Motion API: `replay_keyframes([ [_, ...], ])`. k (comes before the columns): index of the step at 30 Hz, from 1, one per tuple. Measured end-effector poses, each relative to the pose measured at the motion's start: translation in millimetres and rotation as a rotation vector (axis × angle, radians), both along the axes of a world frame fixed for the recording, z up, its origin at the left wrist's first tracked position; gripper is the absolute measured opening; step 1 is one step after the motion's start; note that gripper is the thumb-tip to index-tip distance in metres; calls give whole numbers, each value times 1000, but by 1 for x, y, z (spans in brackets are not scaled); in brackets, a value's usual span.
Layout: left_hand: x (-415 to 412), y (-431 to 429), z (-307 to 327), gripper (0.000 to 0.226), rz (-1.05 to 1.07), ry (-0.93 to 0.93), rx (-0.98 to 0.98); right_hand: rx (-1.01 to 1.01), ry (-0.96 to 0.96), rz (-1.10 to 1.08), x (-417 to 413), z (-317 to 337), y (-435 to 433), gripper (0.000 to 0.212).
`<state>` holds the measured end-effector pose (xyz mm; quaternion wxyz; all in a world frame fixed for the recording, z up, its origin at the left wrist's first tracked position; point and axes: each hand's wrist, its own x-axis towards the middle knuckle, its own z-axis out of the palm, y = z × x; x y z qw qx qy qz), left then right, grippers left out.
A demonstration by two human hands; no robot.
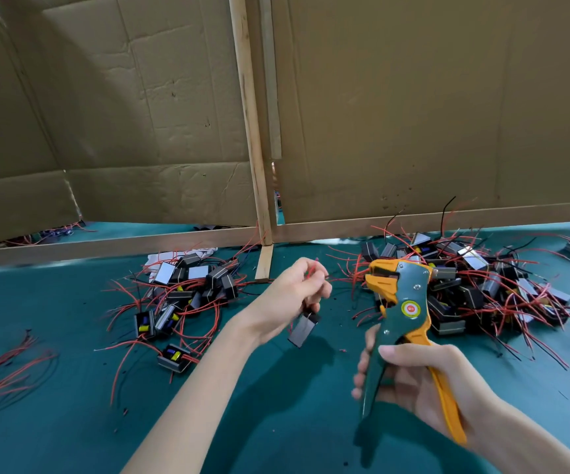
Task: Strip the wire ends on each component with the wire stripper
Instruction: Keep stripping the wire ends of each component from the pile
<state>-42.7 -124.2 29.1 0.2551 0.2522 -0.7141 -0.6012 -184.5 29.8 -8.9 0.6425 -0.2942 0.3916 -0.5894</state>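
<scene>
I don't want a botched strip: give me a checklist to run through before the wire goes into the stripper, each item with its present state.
1. Tool grip: the right hand holds the wire stripper by both handles: ok.
2. Wire grip: the left hand pinches the red wire, with the component hanging below it: ok.
3. Stripper handles spread, not squeezed: ok.
4. Wire end inside the stripper's head: not ok; it stops short of the head, with a gap between them.
5. Wire end unstripped: cannot tell, too small and blurred.
</scene>
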Motion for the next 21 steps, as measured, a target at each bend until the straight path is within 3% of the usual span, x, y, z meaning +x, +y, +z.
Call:
replay_keyframes([
  [2,-1,-7,-6,19,66,-58,-74,-31,-40,4,-6,-1,-3,34],
  [6,-2,-17,-35,8,162,-333,-424,-46,-9,-25,-14,-3,-7,35],
  [8,-3,-16,-50,8,144,-374,-455,-34,14,-26,-17,-6,-9,44],
  [13,-5,-18,-56,18,79,-328,-449,13,40,1,-21,-9,-11,34],
  [21,-1,-24,-46,12,169,-81,-339,24,46,35,-22,-8,-10,40],
])
